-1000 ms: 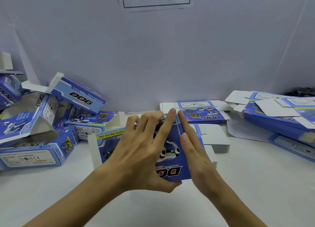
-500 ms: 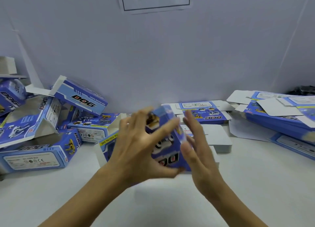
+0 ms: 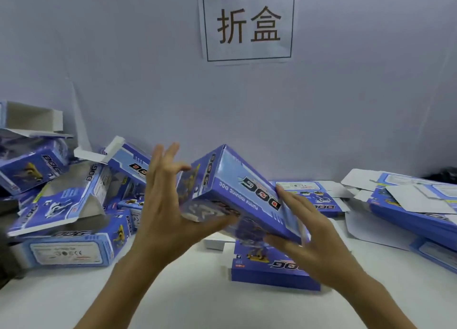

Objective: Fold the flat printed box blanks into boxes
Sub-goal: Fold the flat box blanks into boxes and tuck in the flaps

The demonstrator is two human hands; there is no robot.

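A blue printed "DOG" box (image 3: 237,187), folded into shape, is held tilted above the table between both hands. My left hand (image 3: 168,205) holds its left end, thumb underneath, index finger curled on the end face, the other fingers spread upward. My right hand (image 3: 309,234) grips the right end, thumb on the top face and fingers below. A flat blank (image 3: 272,267) lies on the white table (image 3: 197,296) just under the held box.
Several folded boxes (image 3: 69,249) are heaped at the left against the wall. Flat blanks (image 3: 410,210) are stacked at the right, and another blank (image 3: 319,197) lies behind my right hand. A paper sign (image 3: 248,23) hangs on the wall.
The box was lifted off the table and turned, so its long printed face now points up and right. My hands moved apart to its two ends. The view tilted upward.
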